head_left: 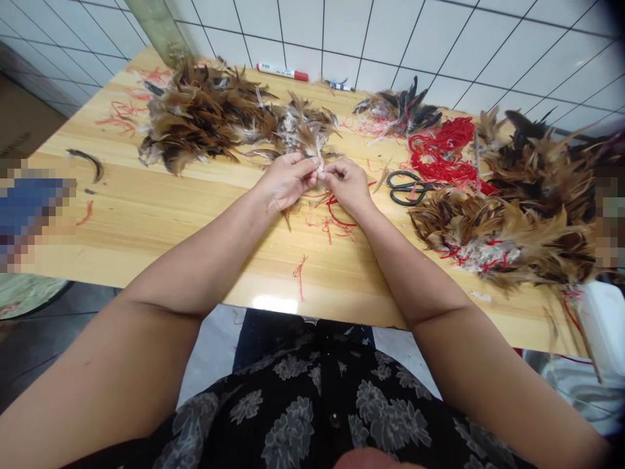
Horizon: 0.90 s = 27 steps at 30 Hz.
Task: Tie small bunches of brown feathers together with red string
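Your left hand (286, 182) and your right hand (346, 184) meet over the middle of the table (170, 215), fingertips pinched together on a small feather bundle (319, 164) held between them. That bundle shows only as a pale, fluffy tip with a brown edge; most of it is hidden by your fingers. It sits just above the wood, right in front of the loose feather pile (215, 117).

Under your hands lie scraps of red thread (334, 221), scattered and tangled, with one more strand (299, 272) near the front edge. Bare wood runs from your wrists to that near edge, and to the left it is open too, apart from a single dark curved feather (88, 161).

One pair of black-handled scissors (407, 187) lies just right of your right hand. Beyond it is a heap of red cord (446, 151). You have three feather piles in all: the large brown one at the back left, a smaller dark one (400, 111) at the back, and a big one bound with red (517, 215) crowding the right edge. Two markers (282, 71) rest by the tiled wall.
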{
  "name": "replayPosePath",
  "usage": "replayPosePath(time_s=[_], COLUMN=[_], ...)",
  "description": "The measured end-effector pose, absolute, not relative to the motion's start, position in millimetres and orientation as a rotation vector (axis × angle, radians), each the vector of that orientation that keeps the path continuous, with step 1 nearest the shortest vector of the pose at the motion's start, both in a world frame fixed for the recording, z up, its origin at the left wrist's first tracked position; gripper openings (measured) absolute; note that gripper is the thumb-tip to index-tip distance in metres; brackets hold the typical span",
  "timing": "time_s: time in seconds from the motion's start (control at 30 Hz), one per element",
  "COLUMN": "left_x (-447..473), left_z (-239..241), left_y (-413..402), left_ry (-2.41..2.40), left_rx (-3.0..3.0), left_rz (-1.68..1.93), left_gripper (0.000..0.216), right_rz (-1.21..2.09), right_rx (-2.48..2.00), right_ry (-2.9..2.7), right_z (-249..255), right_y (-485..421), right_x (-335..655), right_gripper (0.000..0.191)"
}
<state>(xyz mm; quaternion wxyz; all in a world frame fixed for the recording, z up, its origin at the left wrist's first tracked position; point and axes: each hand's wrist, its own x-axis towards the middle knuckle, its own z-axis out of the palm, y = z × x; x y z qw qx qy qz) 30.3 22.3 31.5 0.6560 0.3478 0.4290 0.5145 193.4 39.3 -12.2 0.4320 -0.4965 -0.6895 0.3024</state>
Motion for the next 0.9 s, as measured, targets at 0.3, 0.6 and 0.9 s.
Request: replayPosePath(time_s=[0.3, 0.6, 0.9], left_x=[29.1, 26.6, 22.5], left_z=[38.0, 32.3, 4.0], left_y=[17.3, 22.9, 33.4], left_ry=[0.945, 0.993, 0.972], left_rx=[0.779, 0.928, 1.122], left_rz=[1.132, 1.247, 1.254], left_gripper=[0.048, 0.047, 0.046], right_rz=[0.741, 1.048, 0.998], right_rx=[-1.243, -1.062, -1.115], right_ry=[-1.717, -1.536, -1.602], right_z=[-9.4, -14.5, -32.3], right_y=[37.1, 45.3, 53.9], right_x=[194.6, 199.6, 199.2], right_gripper=[0.016, 0.064, 0.035])
